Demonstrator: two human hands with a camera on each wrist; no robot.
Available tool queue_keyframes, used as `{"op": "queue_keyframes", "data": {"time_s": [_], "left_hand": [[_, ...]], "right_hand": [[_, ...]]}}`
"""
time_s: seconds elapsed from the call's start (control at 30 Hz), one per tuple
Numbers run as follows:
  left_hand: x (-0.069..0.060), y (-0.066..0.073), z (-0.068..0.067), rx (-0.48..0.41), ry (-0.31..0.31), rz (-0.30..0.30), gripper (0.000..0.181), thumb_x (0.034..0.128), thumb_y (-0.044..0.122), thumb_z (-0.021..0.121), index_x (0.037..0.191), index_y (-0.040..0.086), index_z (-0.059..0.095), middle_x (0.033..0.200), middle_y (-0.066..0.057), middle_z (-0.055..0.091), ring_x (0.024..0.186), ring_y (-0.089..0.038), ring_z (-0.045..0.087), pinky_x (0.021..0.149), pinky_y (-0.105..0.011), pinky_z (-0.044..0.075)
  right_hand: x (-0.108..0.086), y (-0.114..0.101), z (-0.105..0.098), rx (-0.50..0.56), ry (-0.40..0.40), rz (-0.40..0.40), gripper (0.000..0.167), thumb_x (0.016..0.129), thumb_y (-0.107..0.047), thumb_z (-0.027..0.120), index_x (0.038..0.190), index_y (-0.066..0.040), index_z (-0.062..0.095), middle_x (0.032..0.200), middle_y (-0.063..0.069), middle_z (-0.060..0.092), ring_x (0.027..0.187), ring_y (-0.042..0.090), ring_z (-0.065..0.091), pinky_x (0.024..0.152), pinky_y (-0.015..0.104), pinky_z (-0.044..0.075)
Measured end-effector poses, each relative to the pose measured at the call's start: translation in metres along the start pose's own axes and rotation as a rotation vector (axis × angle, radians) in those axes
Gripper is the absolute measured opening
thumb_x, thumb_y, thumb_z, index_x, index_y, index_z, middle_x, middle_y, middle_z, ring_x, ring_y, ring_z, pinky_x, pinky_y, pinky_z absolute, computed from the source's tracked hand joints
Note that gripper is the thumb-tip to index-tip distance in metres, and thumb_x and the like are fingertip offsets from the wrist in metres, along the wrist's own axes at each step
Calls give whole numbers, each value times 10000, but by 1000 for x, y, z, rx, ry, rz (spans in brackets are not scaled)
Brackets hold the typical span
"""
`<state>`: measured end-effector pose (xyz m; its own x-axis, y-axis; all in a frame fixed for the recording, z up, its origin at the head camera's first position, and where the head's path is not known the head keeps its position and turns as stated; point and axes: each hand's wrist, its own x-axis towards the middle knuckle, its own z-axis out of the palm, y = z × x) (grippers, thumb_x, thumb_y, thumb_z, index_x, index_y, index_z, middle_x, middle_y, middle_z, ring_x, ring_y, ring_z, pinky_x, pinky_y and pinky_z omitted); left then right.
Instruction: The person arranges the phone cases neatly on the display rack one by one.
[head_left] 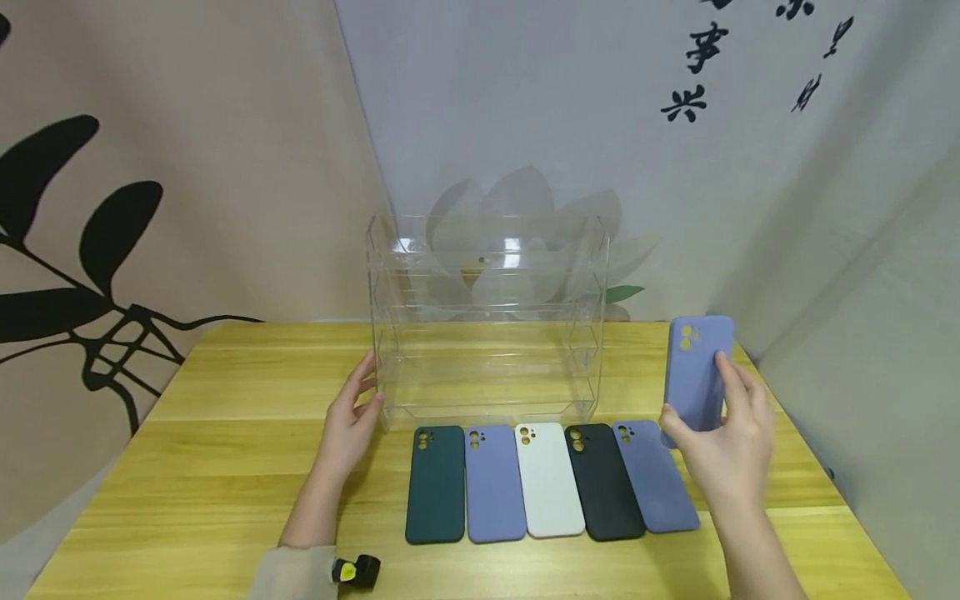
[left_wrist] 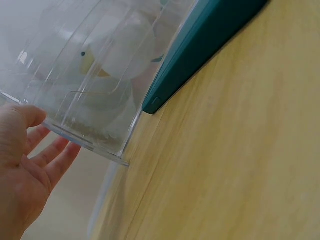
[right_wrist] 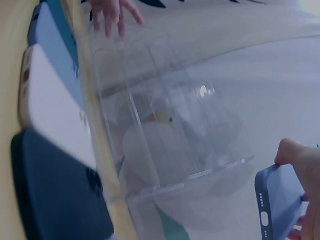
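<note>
My right hand holds a lavender-blue phone case upright by its edges, above the table's right side. In the right wrist view, the lower end of this case shows its port cutouts. My left hand touches the left side of a clear tiered acrylic rack, its thumb at the front edge and the other fingers along the outer side. In front of the rack lie a dark green case, a lavender case, a white case, a black case and a greyish-blue case.
The wooden table carries the rack and the row of cases. Behind it hangs a pale curtain printed with leaves, a flower and black characters. A black strap with a yellow mark sits at my left sleeve.
</note>
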<state>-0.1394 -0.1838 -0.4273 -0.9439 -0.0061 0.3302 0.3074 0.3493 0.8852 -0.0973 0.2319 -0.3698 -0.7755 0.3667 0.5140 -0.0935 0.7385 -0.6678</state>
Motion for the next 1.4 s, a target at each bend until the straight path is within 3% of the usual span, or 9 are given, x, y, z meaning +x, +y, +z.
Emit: {"op": "queue_keyframes", "data": {"time_s": [0.1, 0.2, 0.27, 0.5, 0.93, 1.13, 1.4], "left_hand": [[0, 1, 0, 6, 2, 0, 601, 932, -103, 511, 1484, 28, 314, 1414, -252, 411, 1195, -391, 478, 882, -339, 474], [1, 0, 1, 6, 3, 7, 598, 930, -107, 510, 1481, 18, 313, 1409, -257, 413, 1190, -391, 481, 886, -429, 474], [1, -2, 1, 3, 5, 18, 597, 928, -113, 509, 1477, 5, 310, 1403, -267, 413, 1185, -402, 481, 882, -411, 479], [4, -34, 3, -21, 14, 15, 644, 933, -99, 514, 1502, 128, 315, 1425, -195, 418, 1205, -353, 472, 835, -141, 438], [5, -36, 4, -34, 21, 7, 730, 883, -147, 541, 1501, 178, 326, 1422, -166, 422, 1201, -320, 475, 831, -153, 454], [4, -38, 5, -20, 23, 1, 706, 888, -136, 547, 1493, 159, 335, 1415, -167, 431, 1202, -314, 480, 831, -157, 452], [4, -38, 5, -24, 26, 7, 706, 884, -149, 539, 1490, 154, 340, 1417, -181, 425, 1199, -327, 480, 839, -170, 459]], "right_hand": [[1, -9, 6, 48, 12, -41, 826, 680, -63, 796, 1433, -160, 471, 1376, 85, 450, 1150, 252, 429, 710, 178, 372], [2, -18, 12, 106, 30, -102, 822, 664, -29, 798, 1418, -125, 485, 1367, 108, 454, 1130, 244, 439, 702, 193, 371], [3, -26, 17, 129, 40, -131, 823, 657, -25, 798, 1414, -121, 490, 1363, 113, 458, 1119, 239, 446, 702, 206, 379], [7, -55, 31, 232, 63, -188, 816, 649, -12, 795, 1404, -120, 504, 1358, 113, 465, 1124, 245, 441, 713, 299, 398], [22, -100, 69, 361, 132, -255, 803, 649, -62, 791, 1399, -125, 508, 1359, 98, 462, 1177, 240, 428, 705, 376, 441], [29, -117, 86, 374, 155, -306, 812, 661, -119, 799, 1412, -133, 489, 1372, 89, 449, 1215, 226, 400, 747, 421, 492], [37, -142, 106, 365, 178, -351, 791, 688, -222, 782, 1413, -131, 480, 1372, 89, 439, 1225, 243, 398, 833, 502, 452]]}}
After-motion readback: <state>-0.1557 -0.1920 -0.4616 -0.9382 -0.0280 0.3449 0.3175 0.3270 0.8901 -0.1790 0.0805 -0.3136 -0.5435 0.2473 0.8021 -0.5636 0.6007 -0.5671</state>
